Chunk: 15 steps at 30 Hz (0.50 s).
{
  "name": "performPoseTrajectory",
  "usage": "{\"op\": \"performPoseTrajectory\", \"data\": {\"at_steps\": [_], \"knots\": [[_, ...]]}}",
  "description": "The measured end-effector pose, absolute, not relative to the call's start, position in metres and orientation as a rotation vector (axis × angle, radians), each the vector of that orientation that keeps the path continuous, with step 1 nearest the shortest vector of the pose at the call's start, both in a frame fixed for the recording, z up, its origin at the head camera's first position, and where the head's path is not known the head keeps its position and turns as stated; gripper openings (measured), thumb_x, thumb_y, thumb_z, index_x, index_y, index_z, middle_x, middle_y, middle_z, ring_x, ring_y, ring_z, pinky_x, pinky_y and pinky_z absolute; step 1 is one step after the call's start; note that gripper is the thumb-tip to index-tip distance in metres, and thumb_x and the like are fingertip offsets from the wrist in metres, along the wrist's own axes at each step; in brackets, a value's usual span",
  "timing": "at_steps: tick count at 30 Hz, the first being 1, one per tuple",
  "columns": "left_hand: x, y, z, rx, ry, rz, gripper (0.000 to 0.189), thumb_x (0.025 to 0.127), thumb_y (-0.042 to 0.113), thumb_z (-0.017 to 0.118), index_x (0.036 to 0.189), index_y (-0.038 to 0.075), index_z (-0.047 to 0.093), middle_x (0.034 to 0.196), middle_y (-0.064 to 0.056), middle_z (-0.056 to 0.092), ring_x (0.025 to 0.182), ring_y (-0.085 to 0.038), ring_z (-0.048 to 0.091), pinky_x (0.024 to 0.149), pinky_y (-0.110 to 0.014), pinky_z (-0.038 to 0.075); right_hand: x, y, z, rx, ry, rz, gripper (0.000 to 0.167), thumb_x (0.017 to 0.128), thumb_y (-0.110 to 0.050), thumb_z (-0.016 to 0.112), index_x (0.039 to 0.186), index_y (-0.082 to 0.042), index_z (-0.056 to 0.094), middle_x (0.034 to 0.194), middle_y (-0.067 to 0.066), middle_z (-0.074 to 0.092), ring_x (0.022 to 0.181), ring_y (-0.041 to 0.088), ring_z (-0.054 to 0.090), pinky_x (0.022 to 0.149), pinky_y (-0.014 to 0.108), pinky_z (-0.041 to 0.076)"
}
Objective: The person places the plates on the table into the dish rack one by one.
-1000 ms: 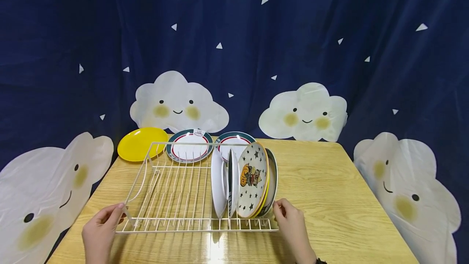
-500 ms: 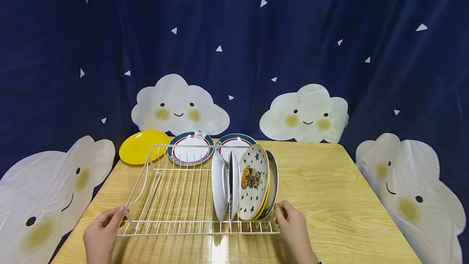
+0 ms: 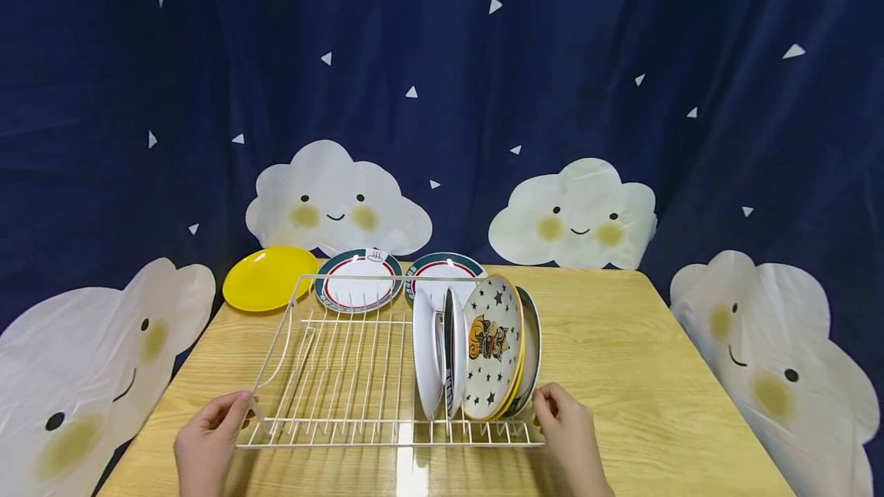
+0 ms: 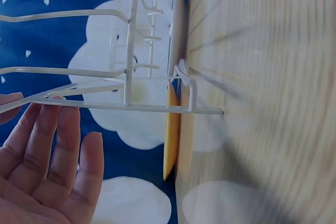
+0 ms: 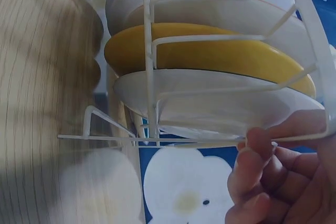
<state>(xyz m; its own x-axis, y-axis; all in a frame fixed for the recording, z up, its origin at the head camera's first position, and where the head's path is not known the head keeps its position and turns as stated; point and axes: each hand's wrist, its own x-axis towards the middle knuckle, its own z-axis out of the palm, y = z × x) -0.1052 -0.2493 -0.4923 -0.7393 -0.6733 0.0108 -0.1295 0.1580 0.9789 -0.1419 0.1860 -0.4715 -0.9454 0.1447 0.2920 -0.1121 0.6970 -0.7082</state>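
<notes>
A white wire dish rack (image 3: 324, 446) stands across the front of the table, several plates upright in its right half. Its left end is pinched at the front corner by my left hand (image 3: 210, 436); the left wrist view shows the fingertips against the wire. My right hand (image 3: 568, 428) grips the right end, its fingers curled at the frame wire in the right wrist view. Among the racked plates are a white plate (image 3: 427, 363), a cat-and-stars plate (image 3: 492, 374), a yellow plate (image 5: 184, 51) and, outermost, a dark-rimmed plate (image 3: 530, 343). The rack's left slots hold no plates.
Behind the rack, along the table's back edge, lie a flat yellow plate (image 3: 269, 278) and two green-rimmed plates, one in the middle (image 3: 359, 286) and one partly hidden by the rack. A blue curtain (image 3: 442, 60) with clouds surrounds the wooden table (image 3: 621, 343).
Both hands and the dish rack with its plates have shifted slightly to the right during the last half second. The plates at the back stay put.
</notes>
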Motion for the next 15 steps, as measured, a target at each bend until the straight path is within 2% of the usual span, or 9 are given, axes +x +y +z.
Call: {"op": "performPoseTrajectory", "data": {"at_steps": [5, 9, 15], "knots": [[-0.105, -0.233, -0.491, 0.733, -2.049, -1.549, 0.029, 0.089, 0.024, 0.072, 0.095, -0.005, 0.073, 0.060, 0.027, 0.063, 0.059, 0.006, 0.062, 0.057, -0.010, 0.051, -0.141, 0.200, -0.468, -0.049, -2.578, 1.105, 0.017, 0.091, -0.005, 0.060, 0.075, -0.007, 0.064, 0.056, 0.002, 0.061, 0.046, -0.004, 0.044, 0.045, 0.019, 0.040], [-0.105, -0.220, -0.493, 0.728, -2.106, -1.478, 0.028, 0.089, 0.026, 0.072, 0.095, -0.001, 0.074, 0.060, 0.023, 0.064, 0.058, 0.006, 0.060, 0.054, -0.010, 0.047, -0.140, 0.215, -0.466, -0.073, -2.606, 1.090, 0.017, 0.093, -0.008, 0.060, 0.077, -0.007, 0.065, 0.058, 0.002, 0.062, 0.047, -0.002, 0.046, 0.046, 0.019, 0.041], [-0.105, -0.197, -0.493, 0.709, -2.155, -1.393, 0.024, 0.090, 0.028, 0.072, 0.091, 0.005, 0.076, 0.065, 0.007, 0.070, 0.059, 0.007, 0.056, 0.052, -0.014, 0.043, -0.140, 0.239, -0.468, -0.130, -2.634, 1.055, 0.017, 0.094, -0.009, 0.058, 0.079, -0.007, 0.066, 0.059, 0.002, 0.062, 0.047, 0.002, 0.049, 0.047, 0.019, 0.042]]}}
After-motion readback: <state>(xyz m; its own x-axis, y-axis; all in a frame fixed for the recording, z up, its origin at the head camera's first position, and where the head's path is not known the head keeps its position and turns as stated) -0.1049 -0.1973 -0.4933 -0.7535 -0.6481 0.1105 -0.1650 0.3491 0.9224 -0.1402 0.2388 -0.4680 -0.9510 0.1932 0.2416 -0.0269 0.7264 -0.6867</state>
